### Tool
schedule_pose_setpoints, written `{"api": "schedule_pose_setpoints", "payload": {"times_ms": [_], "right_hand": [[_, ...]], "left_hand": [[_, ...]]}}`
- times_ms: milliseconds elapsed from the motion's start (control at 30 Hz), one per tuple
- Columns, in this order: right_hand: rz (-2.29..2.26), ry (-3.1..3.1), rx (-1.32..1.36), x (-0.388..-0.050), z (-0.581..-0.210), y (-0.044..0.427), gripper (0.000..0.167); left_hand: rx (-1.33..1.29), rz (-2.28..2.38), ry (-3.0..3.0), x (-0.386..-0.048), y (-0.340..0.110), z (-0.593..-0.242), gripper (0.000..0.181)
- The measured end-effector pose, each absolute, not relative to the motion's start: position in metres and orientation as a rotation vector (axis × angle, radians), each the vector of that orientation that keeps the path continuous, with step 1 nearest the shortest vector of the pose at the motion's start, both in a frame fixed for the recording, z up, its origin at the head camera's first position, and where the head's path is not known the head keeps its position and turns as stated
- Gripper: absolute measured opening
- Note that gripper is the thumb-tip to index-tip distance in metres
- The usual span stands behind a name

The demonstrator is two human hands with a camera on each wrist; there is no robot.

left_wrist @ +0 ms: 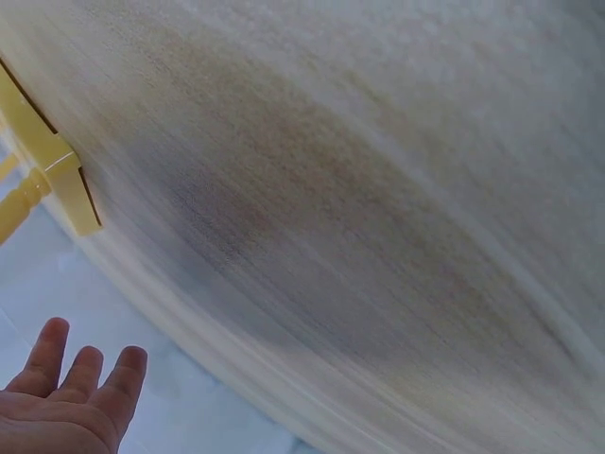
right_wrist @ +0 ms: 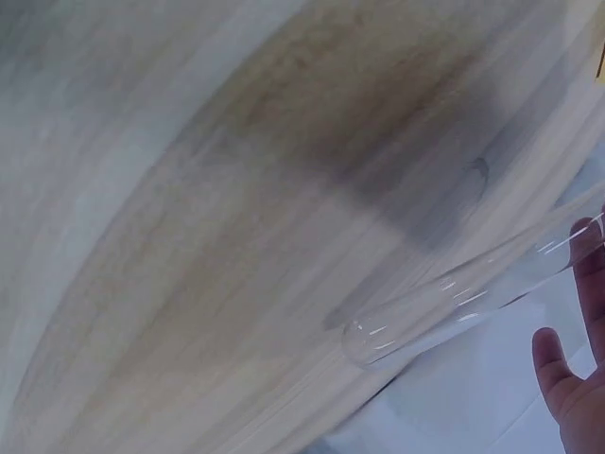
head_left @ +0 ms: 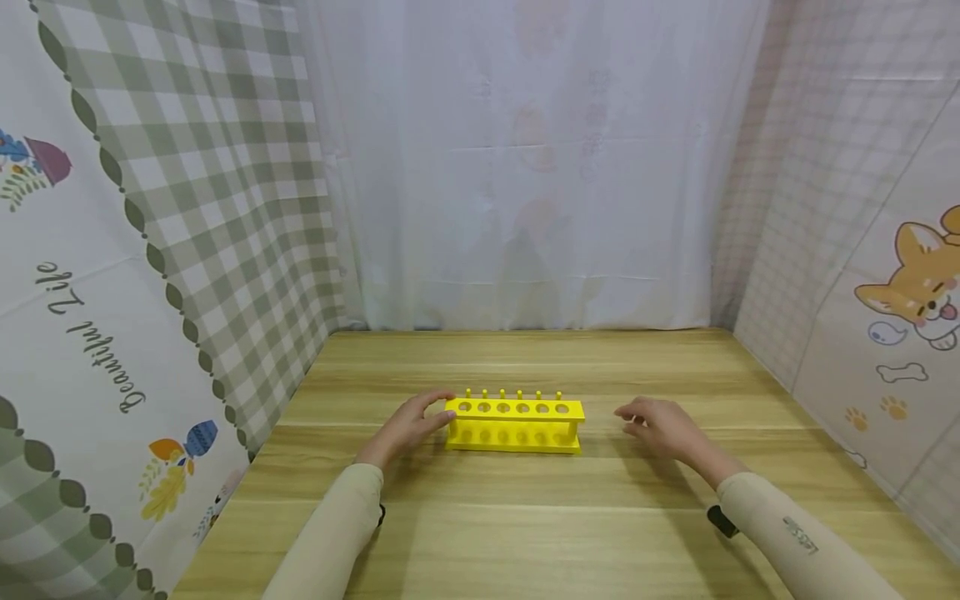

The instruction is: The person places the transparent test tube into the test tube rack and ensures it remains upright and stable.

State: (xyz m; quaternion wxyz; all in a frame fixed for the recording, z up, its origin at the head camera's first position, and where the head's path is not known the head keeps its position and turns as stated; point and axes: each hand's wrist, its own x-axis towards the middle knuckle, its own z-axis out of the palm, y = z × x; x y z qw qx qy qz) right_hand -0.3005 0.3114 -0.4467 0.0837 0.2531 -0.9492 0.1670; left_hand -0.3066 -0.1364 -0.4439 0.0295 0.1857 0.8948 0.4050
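Note:
A yellow test tube rack stands on the table, with a row of round holes in its top plate and several short pegs behind. At its left end my left hand grips the top plate, thumb in front and a finger behind. Three outstretched fingers of that hand show in the left wrist view, below the rack's end. To the right of the rack, my right hand is raised over the table. It holds a clear test tube, tilted, its rounded end pointing away from the fingers; its other end runs out of frame.
The wood-grain table meets a white curtain at the back. A green checked cloth hangs on the left, and a cloth printed with a cartoon dog on the right.

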Motion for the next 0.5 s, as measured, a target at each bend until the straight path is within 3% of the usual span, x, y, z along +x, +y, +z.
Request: {"api": "schedule_pose_setpoints", "payload": {"times_ms": [500], "right_hand": [[0.972,-2.711,0.456,-0.297,-0.430,0.297,0.038]], "left_hand": [[0.569,1.258,2.749,-0.306,-0.137,-0.443,0.046]]}}
